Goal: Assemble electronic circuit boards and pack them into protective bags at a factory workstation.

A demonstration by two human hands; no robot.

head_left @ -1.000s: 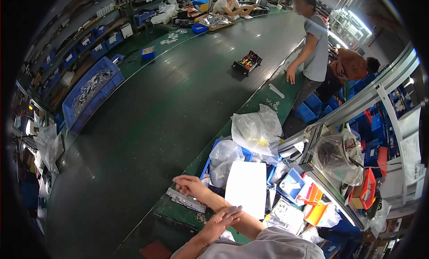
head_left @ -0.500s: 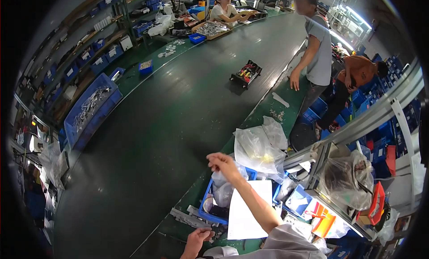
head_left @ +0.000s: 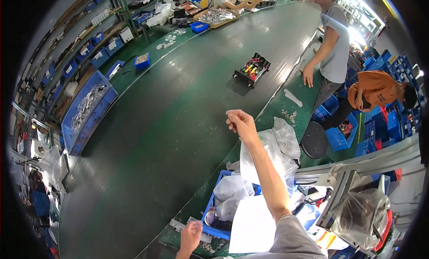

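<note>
My right hand (head_left: 241, 124) is stretched out over the green conveyor belt (head_left: 161, 138), its fingers curled in toward the thumb; anything held there is too small to see. Farther up the belt, apart from the hand, sits a black open-topped electronic unit (head_left: 253, 70) with red and yellow parts inside. My left hand (head_left: 191, 235) is low, beside a blue bin (head_left: 217, 233) and grey metal strips (head_left: 177, 224). Its fingers look bent together and slightly blurred, and I cannot make out anything in them. Under my right forearm lie a white sheet (head_left: 252, 223) and clear plastic bags (head_left: 234, 192).
Across the belt, a large blue bin (head_left: 111, 96) holds metal parts. A small blue box (head_left: 142, 61) stands beyond it. A person in grey (head_left: 336, 40) rests a hand at the belt's right edge; another in orange (head_left: 377, 89) bends over bins. A black stool (head_left: 314, 140) stands nearby.
My right hand has moved forward and right, from above the blue bin out over the belt. My left hand has shifted slightly. The view has tilted down, and the person in orange has shifted.
</note>
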